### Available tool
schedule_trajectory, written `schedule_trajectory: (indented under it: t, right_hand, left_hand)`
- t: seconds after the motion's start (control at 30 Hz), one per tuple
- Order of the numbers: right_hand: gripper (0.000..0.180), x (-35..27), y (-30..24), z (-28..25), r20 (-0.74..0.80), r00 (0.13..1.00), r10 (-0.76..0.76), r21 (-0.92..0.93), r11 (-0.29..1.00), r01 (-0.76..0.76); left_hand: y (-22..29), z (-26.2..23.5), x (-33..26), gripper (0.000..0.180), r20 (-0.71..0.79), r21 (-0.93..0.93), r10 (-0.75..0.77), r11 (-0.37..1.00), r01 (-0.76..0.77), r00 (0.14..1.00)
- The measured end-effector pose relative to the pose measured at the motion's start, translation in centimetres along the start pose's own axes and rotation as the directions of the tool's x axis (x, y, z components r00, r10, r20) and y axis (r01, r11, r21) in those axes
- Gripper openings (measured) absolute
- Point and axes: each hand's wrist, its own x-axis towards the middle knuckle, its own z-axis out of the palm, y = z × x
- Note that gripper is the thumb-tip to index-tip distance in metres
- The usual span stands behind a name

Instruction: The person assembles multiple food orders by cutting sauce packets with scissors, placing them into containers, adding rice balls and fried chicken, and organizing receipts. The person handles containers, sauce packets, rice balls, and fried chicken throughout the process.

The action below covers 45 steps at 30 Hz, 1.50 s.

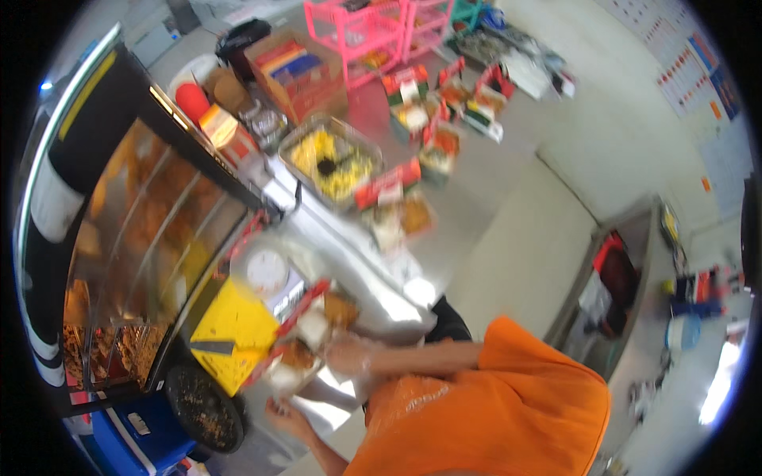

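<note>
At the far left stands a glass-fronted display cabinet with browned fried food inside; below it sits a blue cool box, and just to its right a dark round pan strewn with crumbs; a yellow sheet comes next, a grey strip lying across it; the left hand is beside the lower food box, its fingers partly curled, though I cannot tell whether they touch it; that box, open and red-flapped, holds rice and a fried piece, as does the upper food box next to it; the right hand is close by both, too blurred to tell its grip; farther up the metal worktop are a rectangular tray of yellow and green shreds, pink plastic baskets and more open red-flapped boxes.
</note>
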Motion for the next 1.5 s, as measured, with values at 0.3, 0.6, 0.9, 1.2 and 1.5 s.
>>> schedule_trajectory:
  t: [0.3, 0.6, 0.9, 1.2, 1.5]
  right_hand:
    - [0.073, -9.6, 14.9, -20.6, -0.179, 0.962, 0.208, 0.659, 0.751, -0.04]
    - [0.029, -25.4, 44.5, -35.4, -0.622, 0.111, 0.775, 0.632, 0.58, -0.514]
    - [0.032, -34.9, 82.5, -45.3, -0.025, -0.014, 1.0, 0.943, 0.029, 0.332]
    - [0.031, -44.2, 78.1, -43.5, -0.094, 0.177, 0.98, 0.995, 0.097, -0.012]
    - [0.03, -40.0, 72.6, -52.1, -0.272, 0.294, 0.916, 0.807, 0.051, 0.588]
  left_hand:
    - [43.8, 9.5, -9.7, 0.019, 0.708, -0.49, 0.392, 0.871, 0.01, 0.588]
    - [57.2, 23.2, -10.3, 0.017, 0.788, -0.506, 0.571, 0.813, -0.288, 0.23]
    - [75.0, 33.5, 1.3, 0.01, 0.421, -0.363, 0.393, 0.899, -0.246, 0.817]
    - [97.8, 44.7, 27.9, 0.037, 0.459, -0.025, 0.744, 0.558, -0.83, 0.486]
    - [101.2, 41.4, 37.4, 0.031, 0.272, -0.79, 0.538, 0.598, -0.134, 0.798]
